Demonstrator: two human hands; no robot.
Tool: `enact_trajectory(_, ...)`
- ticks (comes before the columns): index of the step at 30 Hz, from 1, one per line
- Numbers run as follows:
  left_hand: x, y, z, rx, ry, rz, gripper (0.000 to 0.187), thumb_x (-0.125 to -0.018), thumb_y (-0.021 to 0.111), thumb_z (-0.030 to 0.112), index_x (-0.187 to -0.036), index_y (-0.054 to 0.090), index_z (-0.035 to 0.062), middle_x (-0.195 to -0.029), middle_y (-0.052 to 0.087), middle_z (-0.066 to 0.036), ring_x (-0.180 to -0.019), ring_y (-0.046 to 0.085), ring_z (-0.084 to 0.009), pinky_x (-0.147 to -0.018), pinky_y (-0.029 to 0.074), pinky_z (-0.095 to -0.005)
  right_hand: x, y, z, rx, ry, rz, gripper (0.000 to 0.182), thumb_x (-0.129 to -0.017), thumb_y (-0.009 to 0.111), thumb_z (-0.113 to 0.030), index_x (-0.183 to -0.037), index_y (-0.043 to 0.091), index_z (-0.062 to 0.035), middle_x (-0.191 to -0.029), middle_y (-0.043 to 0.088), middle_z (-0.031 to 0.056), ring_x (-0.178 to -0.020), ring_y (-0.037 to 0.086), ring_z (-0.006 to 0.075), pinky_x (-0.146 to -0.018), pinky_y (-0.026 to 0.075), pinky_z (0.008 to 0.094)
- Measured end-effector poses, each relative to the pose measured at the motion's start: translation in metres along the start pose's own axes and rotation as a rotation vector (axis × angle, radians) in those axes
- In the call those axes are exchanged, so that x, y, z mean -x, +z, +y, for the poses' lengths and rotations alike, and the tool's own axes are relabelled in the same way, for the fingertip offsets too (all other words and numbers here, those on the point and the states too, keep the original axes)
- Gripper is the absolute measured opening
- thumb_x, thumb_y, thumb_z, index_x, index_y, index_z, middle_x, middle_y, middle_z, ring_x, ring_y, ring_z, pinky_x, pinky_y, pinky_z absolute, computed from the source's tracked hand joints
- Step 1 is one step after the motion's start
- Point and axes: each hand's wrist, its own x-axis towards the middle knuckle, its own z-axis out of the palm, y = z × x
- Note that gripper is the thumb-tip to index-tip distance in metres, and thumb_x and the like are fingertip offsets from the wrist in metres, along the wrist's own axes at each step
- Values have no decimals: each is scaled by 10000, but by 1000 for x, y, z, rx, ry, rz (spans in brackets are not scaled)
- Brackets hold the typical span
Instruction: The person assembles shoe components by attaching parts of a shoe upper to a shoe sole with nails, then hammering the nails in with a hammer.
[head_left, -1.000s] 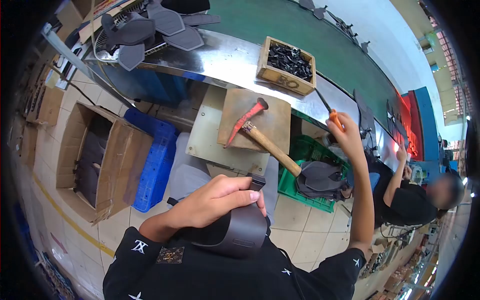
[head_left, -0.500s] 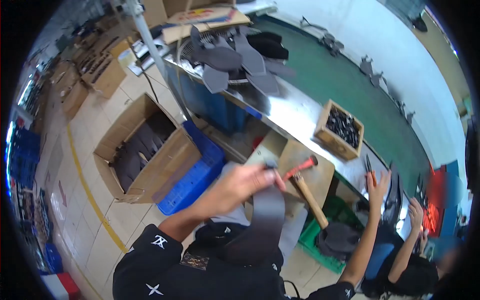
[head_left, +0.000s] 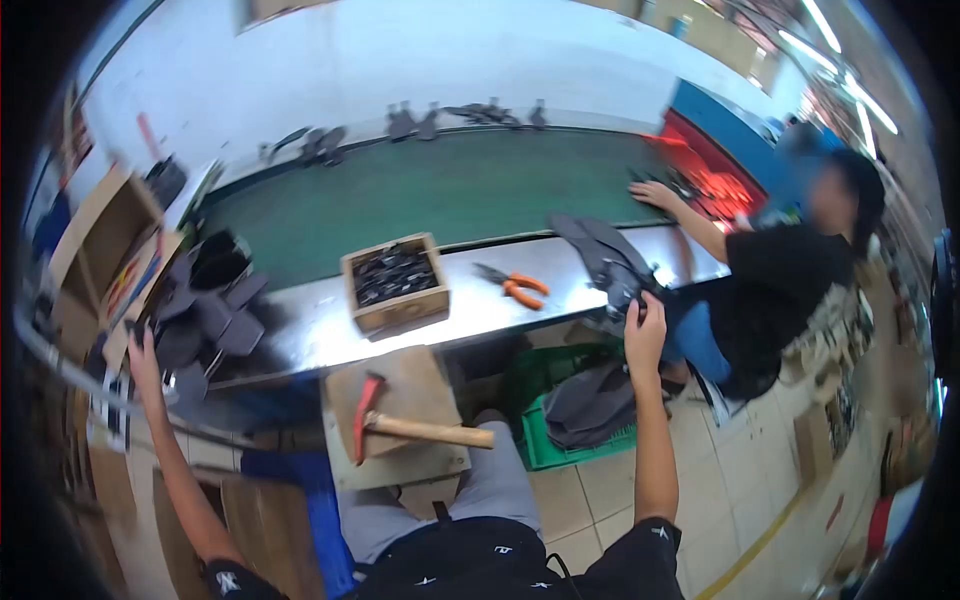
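Note:
My left hand [head_left: 146, 362] is reached out at the far left, beside a pile of grey, flat, sole-shaped pieces [head_left: 225, 318]. Its fingers are closed around something small and dark that I cannot make out. At the right, my right hand [head_left: 646, 335] pinches the narrow dark end of a grey sole-shaped piece [head_left: 600, 255], by the bench edge. Orange-handled pliers [head_left: 512, 284] lie on the metal bench between my hands. A hammer [head_left: 425, 429] with a red head and wooden handle rests on a board [head_left: 398, 385] in front of my lap.
A wooden box [head_left: 398, 310] of small black parts stands on the metal bench [head_left: 335, 318]. Behind runs a green belt [head_left: 430, 185] with grey pieces along its far edge. A green crate [head_left: 545, 445] holds grey pieces below. A co-worker [head_left: 785, 280] sits close at right.
The view has swung right. The pliers have left my right hand and lie on the bench. My left hand has moved from my lap to the pile; my right hand now grips a grey piece.

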Motion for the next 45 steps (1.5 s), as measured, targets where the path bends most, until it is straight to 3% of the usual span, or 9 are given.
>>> enact_trajectory(5,108,46,124,354,-56,-243,482,-1016,565,256,-1386,488,-43,-1413,527,-195,-1273,533,-274,-1080,384,-351,-87,5,79,429,-52,91,440,-932,614,-343,-1179,614,20,-1111,606,239,-1041,568,419,-913,461,485)
enact_trajectory(11,155,33,255,246,161,-232,345,-961,577,174,-1234,609,-35,-1443,514,-209,-1352,474,-339,-1119,341,-395,-180,29,85,759,2,-619,382,-944,636,-344,-1114,661,-3,-1087,676,212,-999,648,325,-840,514,377)
enact_trajectory(15,149,16,295,192,296,-138,292,-904,622,152,-1140,668,-13,-1320,613,-197,-1241,570,-353,-1054,429,-434,-200,43,90,697,-181,-609,363,-946,645,-330,-1096,667,-1,-1043,678,190,-942,641,298,-804,509,367)
enact_trajectory(26,42,40,30,118,-273,286,252,-814,670,190,-890,689,-50,-788,717,-173,-701,712,-325,-677,574,-403,-156,7,4,218,-428,28,312,-950,669,-291,-1045,681,6,-922,682,130,-784,620,225,-705,496,338)
enact_trajectory(33,-37,77,43,255,-757,-87,282,-716,830,165,-696,623,-25,-635,654,-137,-475,644,-228,-417,500,-360,-46,-88,-57,40,-337,402,283,-953,684,-266,-1013,690,10,-845,685,91,-684,607,179,-641,488,320)
enact_trajectory(37,-38,65,75,314,-850,145,241,-649,858,71,-762,659,-5,-742,709,-143,-635,697,-201,-538,542,-364,-14,-113,-23,62,-111,321,354,-933,709,-291,-960,656,58,-827,689,115,-655,605,151,-611,478,299)
enact_trajectory(39,-51,78,37,353,-743,252,253,-709,856,146,-808,682,-8,-776,695,-129,-750,685,-179,-677,545,-322,-1,-134,29,50,56,244,332,-990,607,-302,-1119,670,-2,-1083,698,166,-976,664,237,-837,517,325)
enact_trajectory(41,-40,62,85,1029,-794,340,184,-799,838,170,-861,699,66,-827,687,-65,-718,640,-150,-609,498,-293,27,-162,48,57,56,305,295,-1030,561,-255,-1139,653,3,-1058,682,93,-956,620,171,-854,498,307)
enact_trajectory(45,37,39,244,1324,-282,-35,301,-953,697,216,-1193,630,48,-848,612,27,-692,502,-55,-561,371,-214,83,-232,-33,86,258,400,264,-1060,503,-230,-1060,624,5,-847,566,8,-719,462,92,-619,386,238)
